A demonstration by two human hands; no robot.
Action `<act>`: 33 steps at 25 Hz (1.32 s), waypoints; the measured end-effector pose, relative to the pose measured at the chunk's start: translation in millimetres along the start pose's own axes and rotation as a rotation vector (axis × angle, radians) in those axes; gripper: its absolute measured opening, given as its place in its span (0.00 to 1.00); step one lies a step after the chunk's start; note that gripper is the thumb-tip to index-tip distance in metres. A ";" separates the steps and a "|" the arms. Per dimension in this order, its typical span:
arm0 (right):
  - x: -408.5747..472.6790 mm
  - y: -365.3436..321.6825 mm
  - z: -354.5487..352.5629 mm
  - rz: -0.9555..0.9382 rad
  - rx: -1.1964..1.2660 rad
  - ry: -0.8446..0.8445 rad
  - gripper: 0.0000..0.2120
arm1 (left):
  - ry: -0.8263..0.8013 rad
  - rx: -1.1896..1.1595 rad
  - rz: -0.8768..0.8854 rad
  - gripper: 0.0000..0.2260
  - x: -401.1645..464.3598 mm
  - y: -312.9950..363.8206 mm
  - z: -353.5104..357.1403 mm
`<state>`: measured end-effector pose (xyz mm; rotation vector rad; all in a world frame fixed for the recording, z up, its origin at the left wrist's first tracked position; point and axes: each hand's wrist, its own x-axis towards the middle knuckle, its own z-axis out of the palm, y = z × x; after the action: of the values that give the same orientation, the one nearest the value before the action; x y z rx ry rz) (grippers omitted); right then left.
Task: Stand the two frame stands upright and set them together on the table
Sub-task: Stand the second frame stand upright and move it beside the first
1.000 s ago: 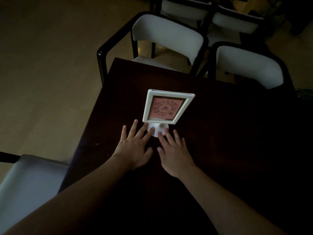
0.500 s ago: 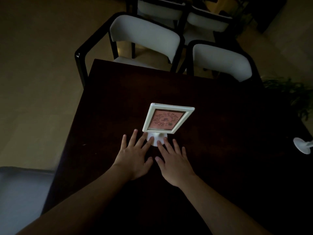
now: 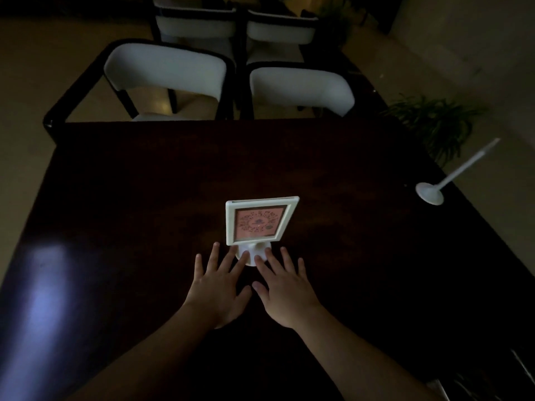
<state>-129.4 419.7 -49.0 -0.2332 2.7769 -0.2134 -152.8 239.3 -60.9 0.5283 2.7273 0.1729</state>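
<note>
A white frame stand (image 3: pixel 259 221) with a pink card stands upright on its round base in the middle of the dark table (image 3: pixel 130 198). My left hand (image 3: pixel 217 287) and my right hand (image 3: pixel 282 287) lie flat on the table just in front of it, fingers spread, with the fingertips resting on the base from either side. A second white stand (image 3: pixel 451 176) sits near the table's right edge, seen edge-on as a round base and a thin leaning blade.
Two white-backed chairs (image 3: pixel 165 70) (image 3: pixel 301 88) are pushed in at the far edge, with more chairs behind them. A potted plant (image 3: pixel 434 125) stands on the floor at the right. A pale reflection lies on the table's left part.
The view has swung to the right, so the second stand at the right edge has come fully into sight. My hands and the framed stand have stayed where they were.
</note>
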 end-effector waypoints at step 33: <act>-66.5 324.8 -18.1 0.136 0.041 0.034 0.30 | -0.055 0.077 0.105 0.36 150.1 304.8 23.2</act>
<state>-118.0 751.0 -67.5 -0.0302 2.8050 -0.2413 -171.3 579.1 -74.3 0.6884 2.6625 0.0788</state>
